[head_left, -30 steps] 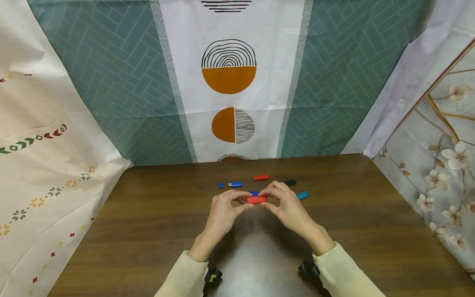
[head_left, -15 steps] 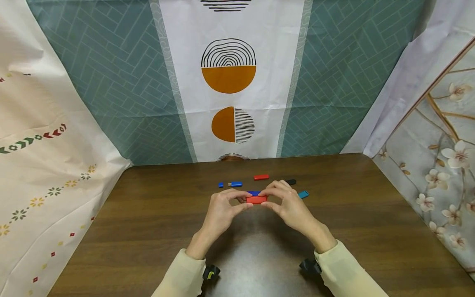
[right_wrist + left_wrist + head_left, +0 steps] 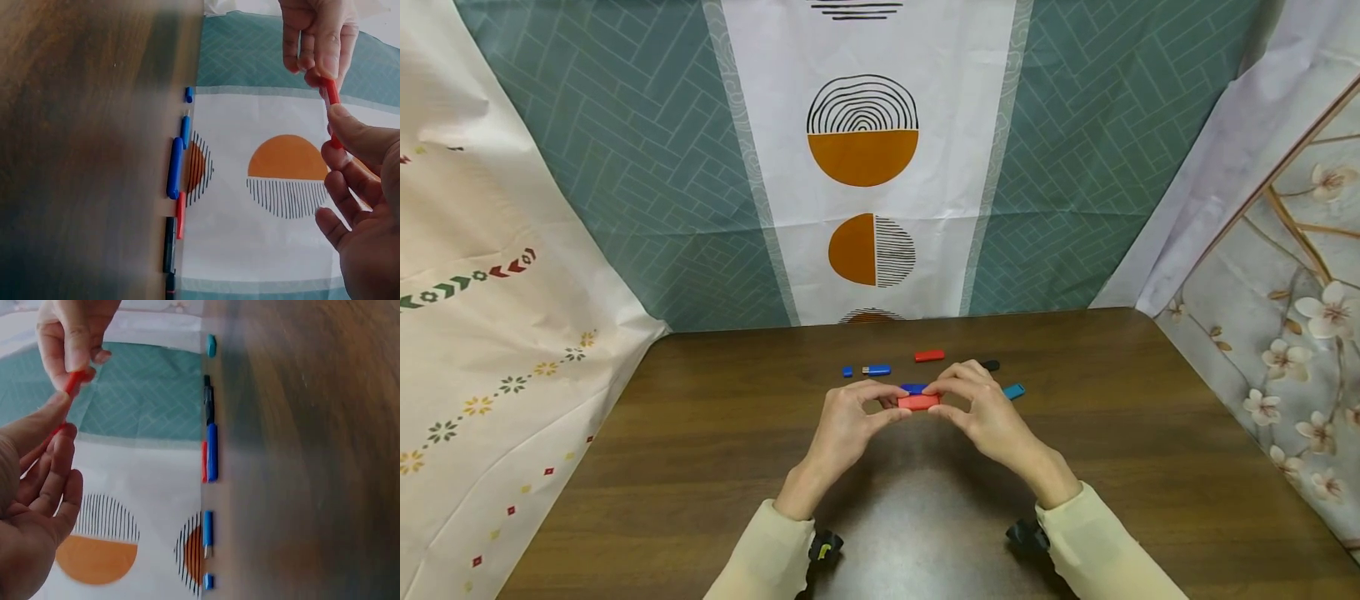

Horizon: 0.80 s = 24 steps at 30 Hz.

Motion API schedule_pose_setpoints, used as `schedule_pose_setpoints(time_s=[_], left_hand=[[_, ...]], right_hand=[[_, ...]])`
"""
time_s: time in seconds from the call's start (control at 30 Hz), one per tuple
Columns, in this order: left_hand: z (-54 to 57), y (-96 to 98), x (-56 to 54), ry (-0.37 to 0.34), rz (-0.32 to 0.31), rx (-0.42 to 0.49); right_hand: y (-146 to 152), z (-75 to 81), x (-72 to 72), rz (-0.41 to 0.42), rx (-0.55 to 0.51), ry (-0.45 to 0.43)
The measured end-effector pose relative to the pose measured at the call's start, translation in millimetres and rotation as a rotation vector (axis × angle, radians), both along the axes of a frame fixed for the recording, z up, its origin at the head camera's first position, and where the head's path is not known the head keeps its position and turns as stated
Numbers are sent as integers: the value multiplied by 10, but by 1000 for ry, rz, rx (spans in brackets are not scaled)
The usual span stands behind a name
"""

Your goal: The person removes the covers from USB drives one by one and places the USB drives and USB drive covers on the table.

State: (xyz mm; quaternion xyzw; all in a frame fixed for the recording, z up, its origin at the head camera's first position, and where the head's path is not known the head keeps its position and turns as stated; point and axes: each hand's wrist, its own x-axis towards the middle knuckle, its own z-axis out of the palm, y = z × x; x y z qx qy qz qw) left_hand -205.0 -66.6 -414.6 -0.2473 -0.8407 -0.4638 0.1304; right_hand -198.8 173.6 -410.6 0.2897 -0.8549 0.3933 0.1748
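Between my two hands a red USB stick (image 3: pixel 919 402) is held up over the table, lying crosswise. My left hand (image 3: pixel 845 423) pinches its left end between thumb and fingers. At the opposite end my right hand (image 3: pixel 992 421) pinches it the same way. In the left wrist view the red stick (image 3: pixel 74 382) shows edge-on, well above the tabletop. Fingertips cover both ends, so no metal plug shows. Just behind it in the head view lies a dark blue stick (image 3: pixel 914 389), partly covered by the fingers.
On the table beyond my hands lie a blue USB stick (image 3: pixel 877 370) with its metal plug bare, a small blue cap (image 3: pixel 847 372) and another red stick (image 3: pixel 929 356). Right of them are a black stick (image 3: pixel 992 365), partly hidden, and a teal stick (image 3: pixel 1014 391).
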Motion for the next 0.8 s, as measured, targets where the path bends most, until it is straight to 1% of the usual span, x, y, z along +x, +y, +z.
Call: schedule_pose_setpoints(time_s=[0.13, 0.2, 0.33, 0.6, 0.8], left_hand=[[36, -76, -40, -17, 61, 50], [54, -104, -56, -37, 83, 76], [73, -113, -69, -62, 76, 85], [52, -94, -83, -48, 85, 97], [24, -132, -79, -59, 119, 88]], right_hand=[[118, 19, -31, -60, -47, -2], [159, 29, -43, -72, -66, -16], [167, 49, -52, -51, -52, -37], [132, 32, -57, -43, -58, -6], [112, -13, -68, -43, -57, -8]])
